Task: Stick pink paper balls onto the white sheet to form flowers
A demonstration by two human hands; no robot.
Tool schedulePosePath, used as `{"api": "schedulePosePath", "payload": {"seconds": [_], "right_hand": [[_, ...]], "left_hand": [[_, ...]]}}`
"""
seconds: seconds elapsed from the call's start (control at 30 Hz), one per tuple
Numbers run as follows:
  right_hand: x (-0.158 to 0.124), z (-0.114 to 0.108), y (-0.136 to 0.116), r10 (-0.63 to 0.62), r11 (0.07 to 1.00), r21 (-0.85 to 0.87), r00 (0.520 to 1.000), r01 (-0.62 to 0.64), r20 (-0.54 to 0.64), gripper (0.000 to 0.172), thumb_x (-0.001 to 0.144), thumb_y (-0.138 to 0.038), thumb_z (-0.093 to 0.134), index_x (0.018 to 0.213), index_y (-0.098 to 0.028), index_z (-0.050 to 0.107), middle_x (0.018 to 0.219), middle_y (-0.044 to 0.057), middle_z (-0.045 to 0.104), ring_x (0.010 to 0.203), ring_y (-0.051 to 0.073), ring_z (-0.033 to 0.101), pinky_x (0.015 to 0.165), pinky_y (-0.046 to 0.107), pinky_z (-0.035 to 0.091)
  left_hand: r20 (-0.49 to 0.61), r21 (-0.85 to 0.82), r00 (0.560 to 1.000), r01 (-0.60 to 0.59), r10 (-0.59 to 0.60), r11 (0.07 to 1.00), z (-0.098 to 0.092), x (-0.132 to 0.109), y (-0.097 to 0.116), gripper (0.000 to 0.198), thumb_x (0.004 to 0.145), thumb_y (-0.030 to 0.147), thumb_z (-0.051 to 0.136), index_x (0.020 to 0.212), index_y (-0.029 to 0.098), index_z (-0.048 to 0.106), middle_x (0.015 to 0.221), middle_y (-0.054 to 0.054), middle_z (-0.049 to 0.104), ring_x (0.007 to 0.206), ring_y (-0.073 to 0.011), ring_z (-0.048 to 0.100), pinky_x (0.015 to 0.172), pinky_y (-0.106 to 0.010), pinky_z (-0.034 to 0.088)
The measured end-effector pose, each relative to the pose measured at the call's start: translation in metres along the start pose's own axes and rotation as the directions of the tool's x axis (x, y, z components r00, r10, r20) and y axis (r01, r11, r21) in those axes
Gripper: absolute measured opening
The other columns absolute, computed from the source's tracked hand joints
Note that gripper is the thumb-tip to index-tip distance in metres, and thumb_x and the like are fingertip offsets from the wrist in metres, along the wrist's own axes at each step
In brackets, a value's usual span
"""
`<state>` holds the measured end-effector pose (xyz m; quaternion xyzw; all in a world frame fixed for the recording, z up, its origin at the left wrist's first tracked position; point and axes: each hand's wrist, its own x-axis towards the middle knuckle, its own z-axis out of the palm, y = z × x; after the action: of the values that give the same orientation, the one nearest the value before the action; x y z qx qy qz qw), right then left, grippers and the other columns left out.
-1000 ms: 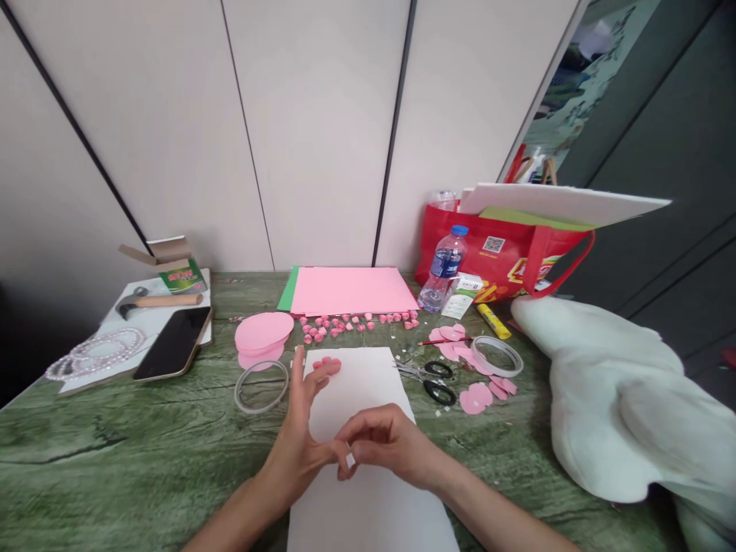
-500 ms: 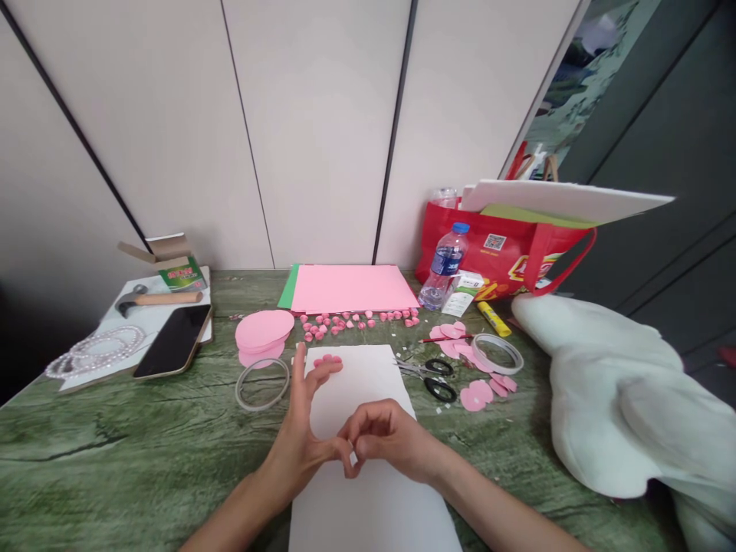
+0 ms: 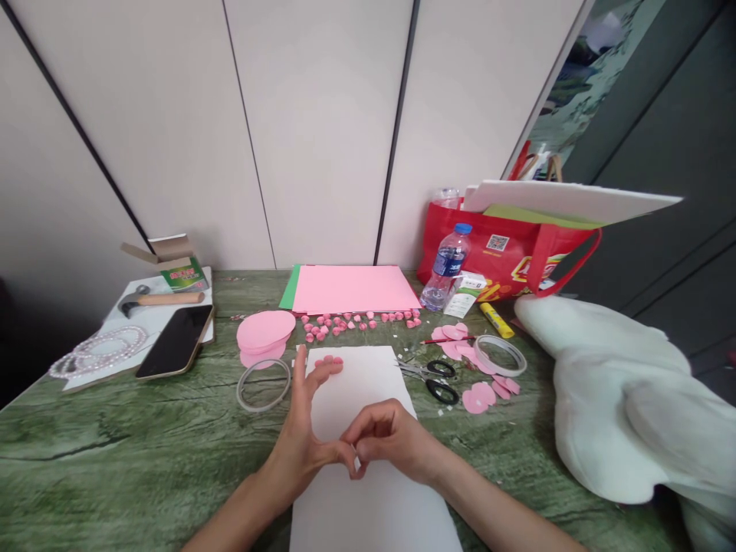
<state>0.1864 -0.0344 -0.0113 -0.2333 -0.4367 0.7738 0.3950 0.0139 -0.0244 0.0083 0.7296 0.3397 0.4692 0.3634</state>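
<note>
My left hand (image 3: 304, 437) is over the white sheet (image 3: 385, 510), its thumb and a fingertip pinched together while other fingers point up and out. My right hand (image 3: 388, 441) meets it from the right, fingers curled in a pinch against the left fingertips. Between the fingertips a sliver of a small white piece (image 3: 357, 463) shows; mostly the fingers hide it. Beyond the left fingers, several small pink paper pieces (image 3: 329, 360) lie on the sheet's far end.
Scissors (image 3: 428, 373), pink paper discs (image 3: 478, 397) and a tape roll (image 3: 501, 356) lie right. Another tape roll (image 3: 263, 385) and pink ovals (image 3: 265, 330) sit left. Behind are pink rolled pieces (image 3: 356, 322), pink sheets (image 3: 356, 287) and a water bottle (image 3: 445, 268).
The white piece between my fingertips shows less than before. My fingertips have shifted slightly, still pinched together; the whole view has moved a little.
</note>
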Motion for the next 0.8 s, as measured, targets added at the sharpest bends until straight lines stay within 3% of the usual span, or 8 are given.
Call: {"api": "schedulePosePath", "payload": {"seconds": [0.13, 0.4, 0.53, 0.7, 0.8], "right_hand": [[0.0001, 0.001, -0.0022, -0.002, 1.0, 0.03, 0.999, 0.001, 0.042, 0.025, 0.061, -0.026, 0.08, 0.073, -0.009, 0.066, 0.072, 0.006, 0.07, 0.057, 0.013, 0.065, 0.057, 0.026, 0.054], [0.0004, 0.0045, -0.0031, 0.022, 0.997, 0.076, 0.992, -0.031, 0.123, 0.03, 0.062, -0.031, 0.079, 0.071, -0.011, 0.058, 0.075, 0.004, 0.068, 0.059, 0.012, 0.066, 0.057, 0.024, 0.053], [0.0006, 0.0036, -0.0018, 0.028, 0.996, 0.078, 0.993, -0.037, 0.113, 0.03, 0.064, -0.03, 0.079, 0.075, -0.01, 0.059, 0.074, 0.005, 0.068, 0.059, 0.013, 0.066, 0.058, 0.025, 0.054], [0.0, 0.0032, -0.002, 0.034, 0.997, 0.059, 0.994, -0.04, 0.104, 0.031, 0.063, -0.031, 0.079, 0.076, -0.009, 0.062, 0.069, 0.003, 0.067, 0.059, 0.012, 0.065, 0.058, 0.024, 0.053], [-0.0001, 0.0038, -0.0025, 0.032, 0.996, 0.079, 0.991, -0.043, 0.132, 0.029, 0.062, -0.029, 0.08, 0.071, -0.009, 0.061, 0.075, 0.004, 0.067, 0.061, 0.013, 0.066, 0.058, 0.025, 0.054]], "left_hand": [[-0.009, 0.013, 1.0, -0.012, 0.012, 1.0, 0.0004, 0.0005, -0.0009, 0.128, 0.051, 0.041, 0.084, 0.142, 0.035, -0.004, 0.133, -0.013, 0.043, 0.132, -0.0358, 0.031, 0.106, -0.061, 0.022], [-0.001, -0.017, 0.999, -0.042, 0.042, 0.999, 0.0011, 0.0017, 0.0006, 0.125, 0.056, 0.044, 0.081, 0.142, 0.034, -0.01, 0.131, -0.013, 0.044, 0.132, -0.0347, 0.031, 0.104, -0.062, 0.025], [-0.012, -0.035, 0.999, -0.049, 0.049, 0.998, 0.0012, 0.0015, -0.0004, 0.125, 0.058, 0.043, 0.08, 0.142, 0.032, -0.013, 0.13, -0.014, 0.045, 0.131, -0.0341, 0.033, 0.104, -0.061, 0.025], [-0.009, 0.03, 0.999, -0.045, 0.045, 0.999, 0.0023, 0.0005, 0.0, 0.127, 0.049, 0.044, 0.084, 0.142, 0.035, -0.002, 0.134, -0.014, 0.041, 0.132, -0.0364, 0.03, 0.105, -0.062, 0.022], [-0.013, 0.017, 0.998, -0.06, 0.06, 0.998, 0.0026, 0.0007, 0.0002, 0.128, 0.053, 0.044, 0.082, 0.142, 0.034, -0.009, 0.131, -0.014, 0.044, 0.132, -0.0355, 0.031, 0.104, -0.063, 0.021]]}}
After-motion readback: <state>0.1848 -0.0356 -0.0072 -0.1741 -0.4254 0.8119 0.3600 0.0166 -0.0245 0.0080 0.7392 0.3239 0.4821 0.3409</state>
